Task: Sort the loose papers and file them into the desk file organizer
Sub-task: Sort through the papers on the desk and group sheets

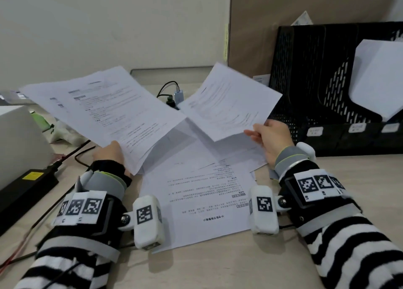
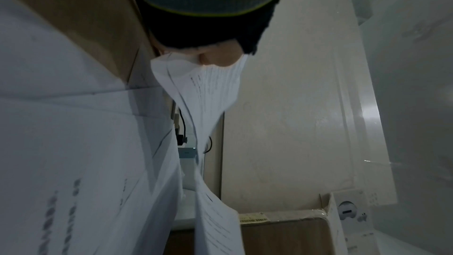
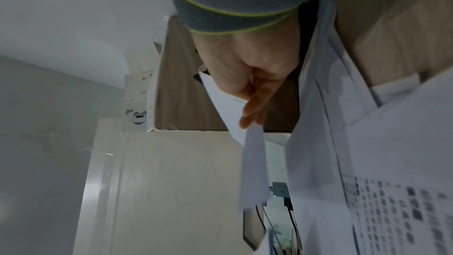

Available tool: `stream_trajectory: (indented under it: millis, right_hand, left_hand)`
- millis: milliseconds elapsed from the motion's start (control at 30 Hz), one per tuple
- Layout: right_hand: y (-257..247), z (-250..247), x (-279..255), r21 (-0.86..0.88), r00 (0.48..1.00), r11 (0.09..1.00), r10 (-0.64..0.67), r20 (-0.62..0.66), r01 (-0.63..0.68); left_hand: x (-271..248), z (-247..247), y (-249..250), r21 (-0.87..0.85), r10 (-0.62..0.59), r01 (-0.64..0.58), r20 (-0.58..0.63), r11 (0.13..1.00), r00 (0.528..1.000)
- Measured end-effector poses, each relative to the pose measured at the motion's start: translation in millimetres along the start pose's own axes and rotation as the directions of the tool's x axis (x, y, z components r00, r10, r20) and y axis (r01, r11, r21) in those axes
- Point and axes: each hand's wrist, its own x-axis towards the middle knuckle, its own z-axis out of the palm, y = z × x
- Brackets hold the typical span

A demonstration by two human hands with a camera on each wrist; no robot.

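Observation:
My left hand (image 1: 109, 152) grips the near edge of a sheaf of printed papers (image 1: 104, 110) and holds it up, fanned to the left. The left wrist view shows that sheaf (image 2: 213, 84) bent under my thumb. My right hand (image 1: 270, 136) pinches a single printed sheet (image 1: 231, 101) by its near edge, raised and tilted right; my fingers (image 3: 255, 102) lie along that sheet (image 3: 225, 102). More loose papers (image 1: 196, 197) lie flat on the desk between my wrists. The black mesh file organizer (image 1: 309, 75) stands at the right, with white paper (image 1: 379, 79) in one slot.
A white box (image 1: 19, 140) and a black power brick (image 1: 28, 184) with cables sit at the left. A USB hub with cables (image 1: 174, 94) lies behind the papers. A brown partition (image 1: 261, 27) rises behind the organizer. The wooden desk (image 1: 218, 267) edge is near me.

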Motion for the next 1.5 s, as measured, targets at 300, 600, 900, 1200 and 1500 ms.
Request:
stream_trajectory:
  millis: [300,600,900,1200,1500]
  right_hand:
    - [-13.7,19.6,-26.1,0.268,0.932,0.933,0.142,0.333,-0.238]
    - [-6.4,32.2,-37.0,0.050,0.810,0.947,0.243,0.534,-0.317]
    - [-6.5,33.6,-41.5,-0.323,0.905,0.930,0.282,0.318,-0.176]
    - [-1.0,28.7,-28.6,-0.436,0.927,0.898,0.116,0.358,0.056]
    - [11.1,6.1,1.8,-0.460,0.994,0.886,0.094,0.047,-0.062]
  left_hand:
    - [-19.7,0.8,9.9,0.074,0.153,-0.161,0.110,0.984,0.982]
    - [-47.8,18.2,5.1,-0.193,0.161,-0.074,0.488,0.978,0.858]
    - [-49.0,17.5,1.1,-0.142,0.217,-0.169,0.490,0.975,0.844]
    - [-58.7,15.6,3.1,-0.162,0.206,-0.135,0.614,0.978,0.762]
    - [-20.8,12.4,-5.9,-0.093,0.119,-0.096,0.286,0.991,0.951]
